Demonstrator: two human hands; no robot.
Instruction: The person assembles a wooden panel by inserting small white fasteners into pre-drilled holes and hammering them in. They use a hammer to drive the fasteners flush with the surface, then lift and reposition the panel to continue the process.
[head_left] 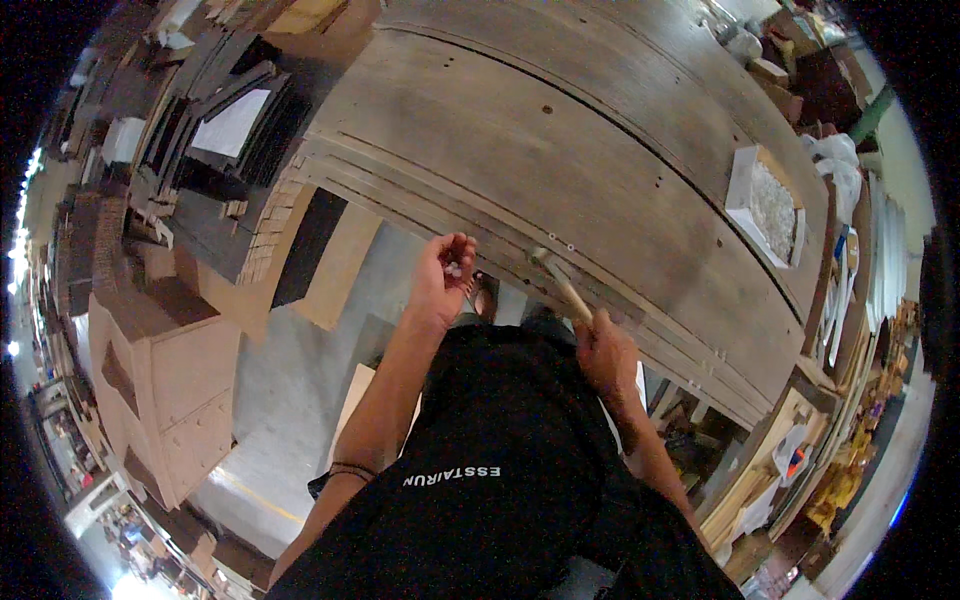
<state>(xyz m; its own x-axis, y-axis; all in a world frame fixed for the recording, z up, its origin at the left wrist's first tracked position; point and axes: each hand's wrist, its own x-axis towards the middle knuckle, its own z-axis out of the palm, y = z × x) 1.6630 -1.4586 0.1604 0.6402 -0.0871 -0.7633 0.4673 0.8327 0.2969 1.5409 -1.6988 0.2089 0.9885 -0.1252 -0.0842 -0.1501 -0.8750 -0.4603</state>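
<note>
Left grip [437, 287] is half-open, cupped probably so the white bits [453, 269] don't spill; right grip [607, 357] clamps the hammer [568, 290].

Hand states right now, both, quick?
Left hand: partly curled, holding small white pieces.
Right hand: closed around the handle of a hammer.

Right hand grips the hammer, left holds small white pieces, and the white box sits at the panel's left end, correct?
No: the head view shows the white box at the right end of the panel. Right hand on hammer, left hand holding white pieces: correct.
</note>
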